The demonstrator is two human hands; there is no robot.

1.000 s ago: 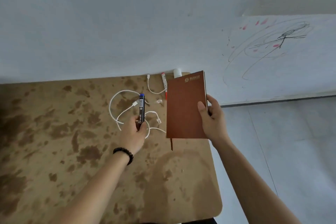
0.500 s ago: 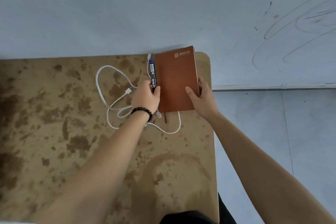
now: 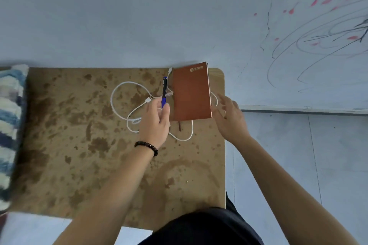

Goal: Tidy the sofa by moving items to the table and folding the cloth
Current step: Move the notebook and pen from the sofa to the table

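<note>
Item 1, table [image 3: 79, 145]: the stained brown surface is carrying everything I am logging here, with its far edge running along the wall.

Item 2, striped textile [image 3: 10, 125]: blue and white, blurred, it is overlapping the left edge. I cannot tell whether it is the cloth to be folded.

Item 3, white USB cable [image 3: 119, 89]: it is lying in loose loops across the far middle of the surface, partly passing under the notebook, so it looks already delivered.

Item 4, brown notebook [image 3: 191, 93]: it is lying flat and closed in the far right corner, with its long side along the right edge, squared up as if for neatness.

Item 5, right hand [image 3: 229, 117]: it is hovering just beside the notebook's near right corner with fingers spread wide and holding nothing. I am reading that as a release.

Item 6, left hand [image 3: 155, 123]: its thumb and forefinger are pinching the lower end of the pen, apparently to lay it parallel to the notebook.

Item 7, blue pen [image 3: 164, 91]: it is pointing toward the far edge, just beside the notebook's left side and crossing the cable.

Item 8, bead bracelet [image 3: 147, 147]: it is sitting on the left wrist.

Item 9, ribbon bookmark [image 3: 179, 126]: it is trailing from the notebook's near edge.
</note>
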